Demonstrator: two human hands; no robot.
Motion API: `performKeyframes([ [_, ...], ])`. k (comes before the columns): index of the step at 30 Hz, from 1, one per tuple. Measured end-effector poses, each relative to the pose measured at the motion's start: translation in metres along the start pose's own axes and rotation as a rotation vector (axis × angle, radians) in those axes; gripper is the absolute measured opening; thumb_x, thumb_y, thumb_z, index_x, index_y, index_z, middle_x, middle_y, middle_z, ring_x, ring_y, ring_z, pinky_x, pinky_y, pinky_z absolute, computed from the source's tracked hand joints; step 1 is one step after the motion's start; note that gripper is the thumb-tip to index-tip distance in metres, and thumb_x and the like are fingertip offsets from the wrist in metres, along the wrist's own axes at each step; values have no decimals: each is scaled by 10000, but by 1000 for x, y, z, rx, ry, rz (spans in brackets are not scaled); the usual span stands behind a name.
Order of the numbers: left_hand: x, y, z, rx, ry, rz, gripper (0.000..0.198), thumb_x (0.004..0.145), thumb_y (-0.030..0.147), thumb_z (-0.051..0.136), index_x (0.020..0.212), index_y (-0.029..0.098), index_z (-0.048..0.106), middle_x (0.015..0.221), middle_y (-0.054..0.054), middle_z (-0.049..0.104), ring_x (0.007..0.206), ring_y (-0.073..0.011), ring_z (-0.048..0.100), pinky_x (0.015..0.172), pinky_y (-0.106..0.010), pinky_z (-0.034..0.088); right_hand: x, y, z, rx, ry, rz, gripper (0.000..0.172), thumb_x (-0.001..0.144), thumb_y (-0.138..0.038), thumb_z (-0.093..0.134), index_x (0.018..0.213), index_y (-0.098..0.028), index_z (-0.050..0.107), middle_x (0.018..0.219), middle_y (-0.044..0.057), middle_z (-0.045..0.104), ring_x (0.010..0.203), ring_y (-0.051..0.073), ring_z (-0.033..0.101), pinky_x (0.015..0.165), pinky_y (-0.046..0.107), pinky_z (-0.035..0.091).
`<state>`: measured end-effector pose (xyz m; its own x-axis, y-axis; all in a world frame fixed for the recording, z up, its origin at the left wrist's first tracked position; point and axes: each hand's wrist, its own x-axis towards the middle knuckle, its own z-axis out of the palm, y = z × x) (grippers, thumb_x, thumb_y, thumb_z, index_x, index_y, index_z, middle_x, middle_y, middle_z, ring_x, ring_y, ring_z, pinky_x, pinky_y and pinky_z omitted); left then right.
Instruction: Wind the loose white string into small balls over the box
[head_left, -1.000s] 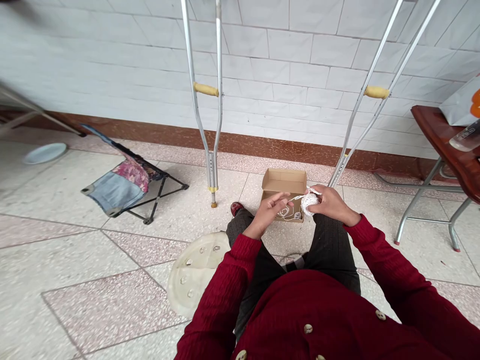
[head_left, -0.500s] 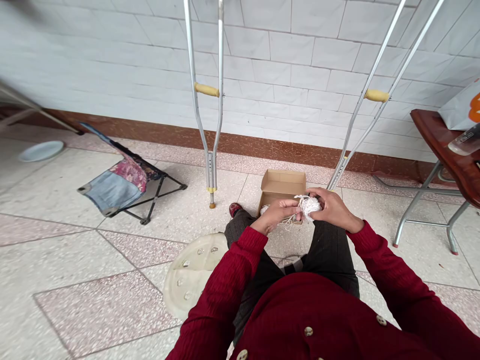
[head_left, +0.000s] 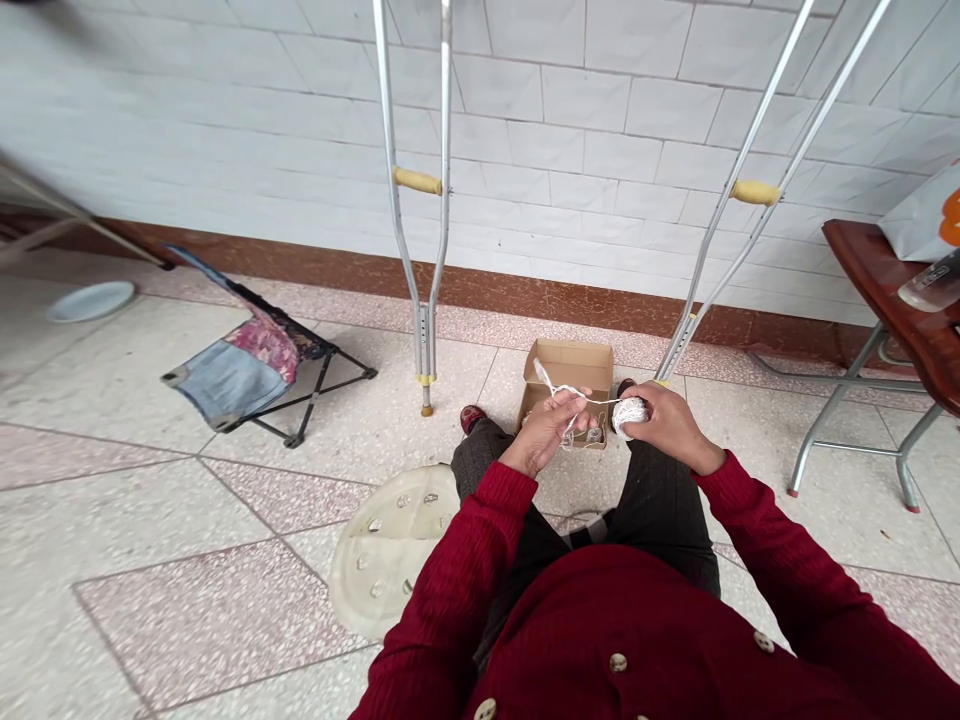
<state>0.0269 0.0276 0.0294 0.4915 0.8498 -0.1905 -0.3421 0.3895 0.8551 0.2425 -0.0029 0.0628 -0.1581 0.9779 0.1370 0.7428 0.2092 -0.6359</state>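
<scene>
My right hand grips a small ball of white string between fingers and thumb. A taut strand runs from the ball to my left hand, whose fingers pinch the string. A loop of the strand rises above those fingers. Both hands are held over my knees, above an open cardboard box. Its flaps are up, and loose white string lies inside. My left hand hides part of the box's front.
Aluminium crutches stand against the tiled wall on either side of the box. A low folding stool and a pale plate are on the left. A round plastic seat is by my left knee. A wooden-topped table holds a bottle and bag.
My hands have drawn apart, with the left moving away from the ball. The string now stretches between them, and a loop shows above my left fingers.
</scene>
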Motion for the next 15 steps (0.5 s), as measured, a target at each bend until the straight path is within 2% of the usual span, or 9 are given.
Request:
performKeyframes([
  [2,-1,-2,0,68,-51,-56,432,756,406,745,1080,140,641,517,41,552,615,-155,629,739,-311,485,1,1,-2,4,58,18,331,664,-234,683,995,-219,677,977,33,662,878,208,620,770,316,458],
  [4,-1,-5,-2,189,-62,-104,378,749,412,745,976,117,678,489,24,565,574,-158,616,713,-310,479,1,2,-5,-9,119,36,352,666,-247,686,1017,-220,672,1024,41,661,919,220,625,807,329,468],
  [6,-1,-7,-5,309,-27,-104,329,762,431,716,839,112,693,485,-3,593,575,-169,625,699,-307,476,2,4,-8,-43,149,46,363,669,-255,684,1030,-221,669,1052,45,660,939,227,628,820,336,471],
  [8,0,-6,-11,354,29,-51,319,788,443,674,783,125,684,493,-14,612,588,-180,640,691,-302,477,2,7,-9,-86,150,53,354,669,-264,684,1020,-223,670,1056,44,660,939,231,630,820,341,472],
  [12,-1,2,-24,233,151,96,274,817,408,622,795,137,658,472,1,595,596,-180,649,688,-287,477,1,15,-4,-174,130,92,360,662,-291,694,1015,-228,671,1036,40,661,910,232,634,788,338,470],
  [15,0,5,-31,154,229,152,242,812,365,613,759,131,643,457,-2,580,593,-173,640,678,-273,470,3,19,3,-240,107,139,335,666,-298,690,994,-232,681,1001,37,664,858,224,638,732,323,461],
])
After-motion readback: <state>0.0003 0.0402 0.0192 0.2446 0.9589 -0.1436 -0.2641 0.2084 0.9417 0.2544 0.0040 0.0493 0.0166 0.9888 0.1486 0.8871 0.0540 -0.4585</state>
